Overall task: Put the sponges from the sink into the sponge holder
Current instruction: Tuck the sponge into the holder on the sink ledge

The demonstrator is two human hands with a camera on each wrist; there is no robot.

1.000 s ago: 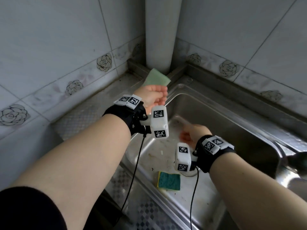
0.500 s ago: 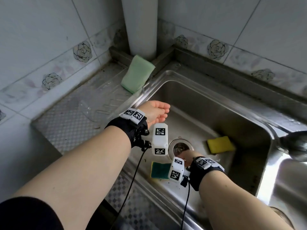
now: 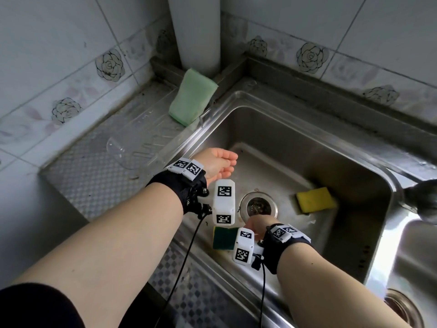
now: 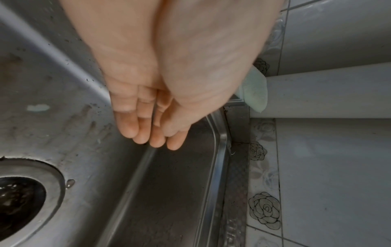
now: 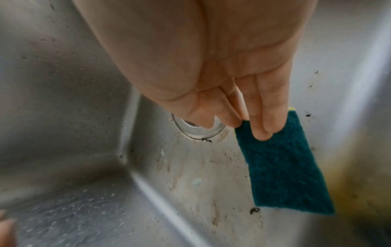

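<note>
A light green sponge (image 3: 192, 97) leans in the far end of the clear sponge holder (image 3: 132, 152) on the counter left of the sink (image 3: 272, 100); its edge shows in the left wrist view (image 4: 256, 93). My left hand (image 3: 230, 165) (image 4: 156, 138) hovers over the sink's left side, fingers straight, holding nothing. On the sink floor lie a yellow sponge (image 3: 315, 200) at the right and a dark green scrub sponge (image 3: 223, 237) (image 5: 281, 165) at the near left. My right hand (image 3: 254, 222) (image 5: 232, 127) is low in the sink, straight fingertips at that sponge's corner; no grip shows.
The drain (image 3: 259, 207) sits mid-sink between the two sponges. A white pipe (image 3: 196, 31) stands in the tiled corner behind the holder. A second basin (image 3: 413, 280) lies to the right, with a dark tap (image 3: 423, 200) above the divider.
My left hand let go of the light green sponge at the holder and drew back over the sink. My right hand dropped down toward the dark green scrub sponge.
</note>
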